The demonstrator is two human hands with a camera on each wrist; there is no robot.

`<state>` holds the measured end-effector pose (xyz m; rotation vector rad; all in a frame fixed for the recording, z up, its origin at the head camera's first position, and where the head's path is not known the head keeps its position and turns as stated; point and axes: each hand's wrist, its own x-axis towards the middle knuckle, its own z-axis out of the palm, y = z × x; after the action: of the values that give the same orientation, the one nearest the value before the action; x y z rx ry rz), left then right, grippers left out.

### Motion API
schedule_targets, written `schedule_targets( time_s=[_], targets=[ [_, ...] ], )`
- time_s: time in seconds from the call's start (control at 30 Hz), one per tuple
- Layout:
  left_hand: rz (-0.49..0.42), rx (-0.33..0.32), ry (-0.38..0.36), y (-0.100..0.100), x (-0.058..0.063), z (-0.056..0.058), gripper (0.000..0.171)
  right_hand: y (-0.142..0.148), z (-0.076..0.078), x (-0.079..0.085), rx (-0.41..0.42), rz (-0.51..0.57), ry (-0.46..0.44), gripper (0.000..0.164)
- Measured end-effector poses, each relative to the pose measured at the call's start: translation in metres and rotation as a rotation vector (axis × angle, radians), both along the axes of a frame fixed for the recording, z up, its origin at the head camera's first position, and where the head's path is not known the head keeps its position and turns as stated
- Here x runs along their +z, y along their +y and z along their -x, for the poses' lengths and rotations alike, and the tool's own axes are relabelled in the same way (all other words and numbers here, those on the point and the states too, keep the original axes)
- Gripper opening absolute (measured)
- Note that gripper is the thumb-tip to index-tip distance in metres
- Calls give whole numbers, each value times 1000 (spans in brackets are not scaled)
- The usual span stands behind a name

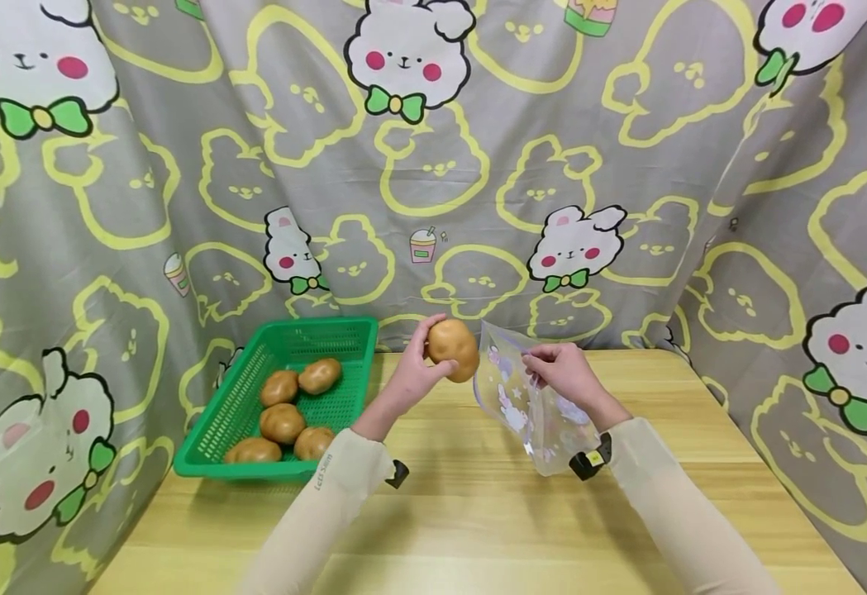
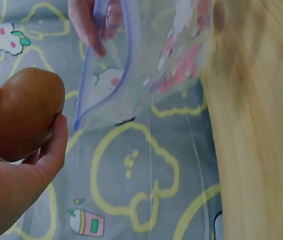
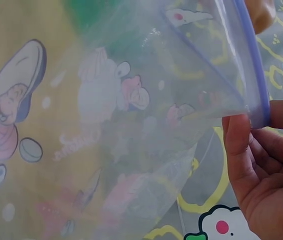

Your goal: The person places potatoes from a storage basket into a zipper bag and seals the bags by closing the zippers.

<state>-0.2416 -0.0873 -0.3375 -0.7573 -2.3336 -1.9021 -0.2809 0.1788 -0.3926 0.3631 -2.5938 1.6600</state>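
My left hand [image 1: 416,373] grips a round brown potato [image 1: 454,349] above the table, thumb on one side and fingers on the other. Close to its right hangs a clear zip bag [image 1: 511,397] with printed cartoon figures and a purple rim. My right hand [image 1: 565,373] pinches the bag by its rim; the right wrist view shows thumb and finger on the purple zip edge [image 3: 259,75]. In the left wrist view the bag's mouth gapes toward the potato [image 2: 26,112], which is outside it.
A green plastic basket [image 1: 213,413] stands on the left of the wooden table [image 1: 463,529], with several brown potatoes [image 1: 282,423] inside. A grey curtain [image 1: 433,190] with cartoon prints hangs behind the table and along both sides.
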Motion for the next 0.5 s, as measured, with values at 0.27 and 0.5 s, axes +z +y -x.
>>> schedule_targets(
  time_s=[0.27,0.5],
  targets=[
    [-139,-31,-24,19,-20,-5,70,-3,1,1,-2,-7,7,28],
    [-110,18,-12,27,-43,2,73,-5,0,2,-1,-8,13,29]
  ],
)
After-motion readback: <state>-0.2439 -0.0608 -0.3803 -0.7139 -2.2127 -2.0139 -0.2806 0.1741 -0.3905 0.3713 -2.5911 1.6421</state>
